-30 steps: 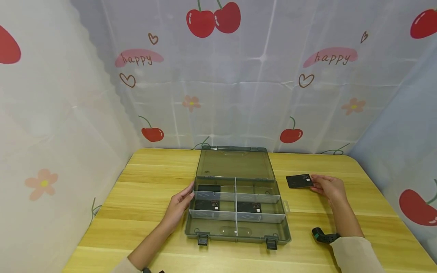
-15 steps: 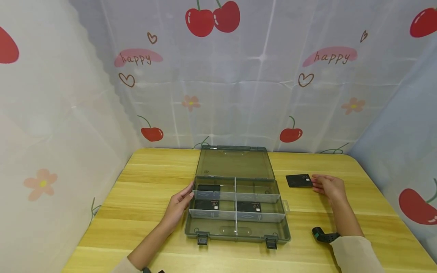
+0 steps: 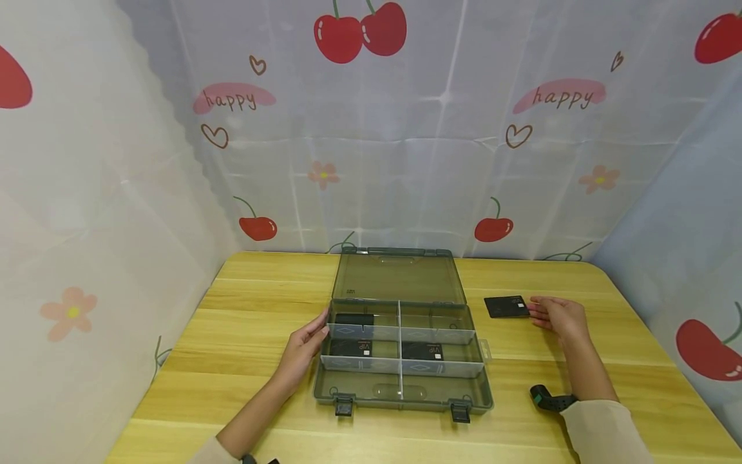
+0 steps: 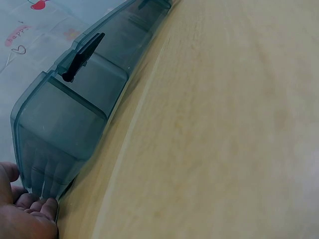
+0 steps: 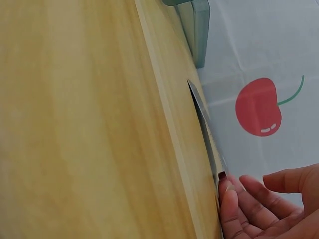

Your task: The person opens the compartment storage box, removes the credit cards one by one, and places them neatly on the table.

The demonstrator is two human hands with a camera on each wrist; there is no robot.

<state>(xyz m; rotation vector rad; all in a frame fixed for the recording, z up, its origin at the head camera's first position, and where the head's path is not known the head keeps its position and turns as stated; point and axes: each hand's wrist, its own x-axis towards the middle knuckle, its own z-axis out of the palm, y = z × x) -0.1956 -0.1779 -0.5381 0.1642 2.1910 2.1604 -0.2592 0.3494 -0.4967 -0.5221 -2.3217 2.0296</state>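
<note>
**Black card on table, right of compartment box**

The black card [image 3: 507, 307], printed "VIP", is seen on the wooden table [image 3: 261, 290], right of the box [image 3: 400, 405] and apart from it. Whether it lies wholly flat cannot be told. Its right edge is met by the fingertips of the right hand [image 3: 563, 319]; thumb and fingers are parted, and no firm pinch is shown. Between card and compartments stands the box's right wall, from which a clear tab [image 3: 485, 348] is extended.

The box is split into six compartments by one lengthwise divider [image 3: 400, 335] and two cross dividers [image 3: 464, 369]. Two VIP cards [image 3: 418, 351] are held in the middle row, one per side, partly covered by the front cross divider; one dark flat item [image 3: 355, 319] is held back left. The lid [image 3: 400, 277] is folded back; two latches [image 3: 344, 407] are counted in front. The left wall is touched by the left hand [image 3: 303, 348], thumb and fingers spread slightly. Behind, a cherry-print curtain [image 3: 406, 187] is hung.
</note>
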